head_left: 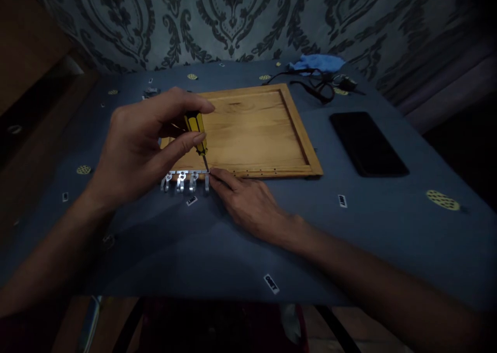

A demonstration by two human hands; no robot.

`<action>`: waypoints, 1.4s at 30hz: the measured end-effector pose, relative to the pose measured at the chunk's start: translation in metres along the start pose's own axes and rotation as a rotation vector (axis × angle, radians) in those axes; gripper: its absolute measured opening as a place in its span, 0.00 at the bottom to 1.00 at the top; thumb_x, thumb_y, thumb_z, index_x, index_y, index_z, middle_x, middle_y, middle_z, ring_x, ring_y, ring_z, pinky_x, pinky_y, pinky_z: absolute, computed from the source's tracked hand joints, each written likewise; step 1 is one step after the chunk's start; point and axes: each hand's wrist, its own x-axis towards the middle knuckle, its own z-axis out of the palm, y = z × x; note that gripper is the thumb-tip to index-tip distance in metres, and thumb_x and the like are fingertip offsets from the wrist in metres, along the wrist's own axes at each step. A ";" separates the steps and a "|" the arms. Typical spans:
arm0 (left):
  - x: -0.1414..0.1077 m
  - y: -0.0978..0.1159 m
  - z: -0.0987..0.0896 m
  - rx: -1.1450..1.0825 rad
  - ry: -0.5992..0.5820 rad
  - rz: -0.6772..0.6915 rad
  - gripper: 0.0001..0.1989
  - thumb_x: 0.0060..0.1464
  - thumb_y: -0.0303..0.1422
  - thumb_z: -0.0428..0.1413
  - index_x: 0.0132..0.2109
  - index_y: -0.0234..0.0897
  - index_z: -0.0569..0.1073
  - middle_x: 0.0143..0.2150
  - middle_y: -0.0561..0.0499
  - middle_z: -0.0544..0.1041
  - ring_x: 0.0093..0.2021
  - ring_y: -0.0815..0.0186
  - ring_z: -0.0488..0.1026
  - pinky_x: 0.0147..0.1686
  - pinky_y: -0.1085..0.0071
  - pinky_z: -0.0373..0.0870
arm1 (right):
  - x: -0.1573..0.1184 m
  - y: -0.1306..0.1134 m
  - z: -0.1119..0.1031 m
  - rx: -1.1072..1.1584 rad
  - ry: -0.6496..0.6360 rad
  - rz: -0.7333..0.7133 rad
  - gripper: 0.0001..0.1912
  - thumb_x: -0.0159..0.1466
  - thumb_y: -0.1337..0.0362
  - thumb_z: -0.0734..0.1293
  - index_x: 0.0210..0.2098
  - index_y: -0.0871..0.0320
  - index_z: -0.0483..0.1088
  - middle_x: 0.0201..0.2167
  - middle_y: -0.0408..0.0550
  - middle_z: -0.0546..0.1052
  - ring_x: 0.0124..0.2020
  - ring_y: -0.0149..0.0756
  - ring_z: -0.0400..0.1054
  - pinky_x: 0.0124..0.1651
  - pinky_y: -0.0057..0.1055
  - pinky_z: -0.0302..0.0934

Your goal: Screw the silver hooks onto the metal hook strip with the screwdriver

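A shallow wooden tray [248, 130] with a raised rim lies on the table. Several silver metal hooks [181, 181] line the left part of its near edge, and small dark holes show along the edge further right. My left hand [149, 141] grips a yellow and black screwdriver [197, 133] between thumb and fingers; the shaft points down at the rightmost hook. My right hand [250, 200] rests at the tray's near edge, its fingertips pressed together beside the screwdriver tip. Whether those fingertips pinch something small is hidden.
A black phone [368, 143] lies right of the tray. Dark-framed glasses [320, 86], a blue cloth [317, 63] and keys [345, 82] sit at the back right. Small metal parts [151, 92] lie behind my left hand, and a patterned curtain hangs behind the table.
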 end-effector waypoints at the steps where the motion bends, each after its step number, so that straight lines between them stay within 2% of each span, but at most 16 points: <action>1: 0.000 -0.001 0.000 0.001 -0.012 0.011 0.13 0.66 0.29 0.65 0.56 0.43 0.80 0.49 0.54 0.86 0.40 0.70 0.81 0.43 0.75 0.84 | 0.000 0.000 0.000 0.007 -0.005 0.003 0.34 0.67 0.79 0.61 0.73 0.64 0.65 0.72 0.64 0.71 0.49 0.48 0.81 0.47 0.44 0.78; 3: 0.001 -0.002 -0.001 0.002 -0.018 0.028 0.13 0.66 0.28 0.66 0.56 0.42 0.80 0.49 0.54 0.85 0.41 0.70 0.81 0.43 0.76 0.84 | 0.000 0.000 0.000 0.014 -0.020 0.008 0.34 0.68 0.79 0.61 0.73 0.64 0.64 0.73 0.65 0.70 0.52 0.50 0.81 0.48 0.46 0.79; 8: 0.004 -0.004 -0.005 -0.005 0.062 0.003 0.13 0.63 0.26 0.68 0.53 0.42 0.81 0.46 0.56 0.84 0.39 0.71 0.80 0.39 0.76 0.81 | 0.000 0.001 -0.001 0.019 -0.043 0.013 0.34 0.68 0.78 0.60 0.73 0.64 0.64 0.73 0.64 0.69 0.55 0.52 0.80 0.52 0.47 0.79; 13: 0.003 -0.004 -0.005 0.037 0.039 0.013 0.13 0.64 0.27 0.68 0.53 0.43 0.80 0.47 0.58 0.84 0.41 0.71 0.80 0.40 0.75 0.82 | 0.000 0.001 0.000 0.016 -0.034 0.016 0.35 0.67 0.79 0.61 0.74 0.64 0.64 0.73 0.64 0.70 0.54 0.52 0.81 0.51 0.48 0.79; 19: 0.001 -0.002 -0.002 0.102 0.024 0.014 0.14 0.63 0.24 0.68 0.53 0.43 0.80 0.46 0.61 0.85 0.38 0.77 0.80 0.40 0.83 0.81 | 0.001 0.000 -0.003 -0.008 -0.071 0.018 0.35 0.69 0.78 0.61 0.75 0.63 0.63 0.74 0.64 0.68 0.54 0.52 0.81 0.53 0.48 0.78; 22: 0.002 -0.003 -0.002 0.097 0.015 0.027 0.15 0.62 0.24 0.68 0.53 0.41 0.80 0.46 0.59 0.85 0.38 0.76 0.81 0.40 0.84 0.81 | 0.000 0.000 -0.002 -0.009 -0.061 0.013 0.35 0.69 0.78 0.60 0.75 0.64 0.63 0.74 0.64 0.68 0.55 0.52 0.80 0.53 0.48 0.78; 26: 0.003 -0.005 -0.002 0.054 0.002 0.040 0.13 0.64 0.28 0.68 0.54 0.43 0.80 0.45 0.57 0.85 0.39 0.72 0.82 0.40 0.79 0.83 | 0.000 0.000 -0.001 0.003 -0.033 0.012 0.34 0.68 0.78 0.60 0.74 0.64 0.64 0.73 0.64 0.70 0.54 0.50 0.81 0.51 0.46 0.78; 29: 0.003 -0.006 -0.001 0.084 0.004 0.036 0.13 0.64 0.29 0.69 0.53 0.44 0.80 0.45 0.59 0.85 0.37 0.74 0.81 0.38 0.80 0.83 | 0.000 -0.001 -0.001 0.000 -0.042 0.021 0.35 0.68 0.78 0.60 0.74 0.63 0.64 0.74 0.63 0.69 0.55 0.51 0.80 0.51 0.46 0.78; 33: 0.003 -0.006 0.002 0.109 0.013 0.031 0.12 0.64 0.30 0.68 0.53 0.43 0.81 0.46 0.59 0.85 0.35 0.75 0.80 0.36 0.81 0.82 | 0.001 -0.001 -0.002 -0.004 -0.056 0.033 0.35 0.69 0.78 0.60 0.74 0.62 0.64 0.74 0.62 0.69 0.51 0.48 0.82 0.50 0.45 0.78; 38: 0.002 -0.005 0.001 0.045 0.016 -0.006 0.11 0.65 0.31 0.67 0.52 0.48 0.81 0.46 0.57 0.86 0.36 0.69 0.82 0.36 0.73 0.84 | 0.000 0.000 -0.001 0.016 -0.017 0.011 0.34 0.69 0.78 0.60 0.73 0.63 0.65 0.73 0.64 0.69 0.53 0.50 0.81 0.49 0.45 0.78; 42: 0.002 -0.005 -0.001 0.038 0.013 -0.017 0.12 0.65 0.33 0.67 0.53 0.48 0.81 0.45 0.56 0.85 0.38 0.65 0.83 0.38 0.69 0.85 | 0.000 0.000 -0.001 -0.003 -0.044 0.025 0.33 0.70 0.77 0.61 0.73 0.63 0.65 0.74 0.62 0.69 0.56 0.49 0.79 0.53 0.44 0.78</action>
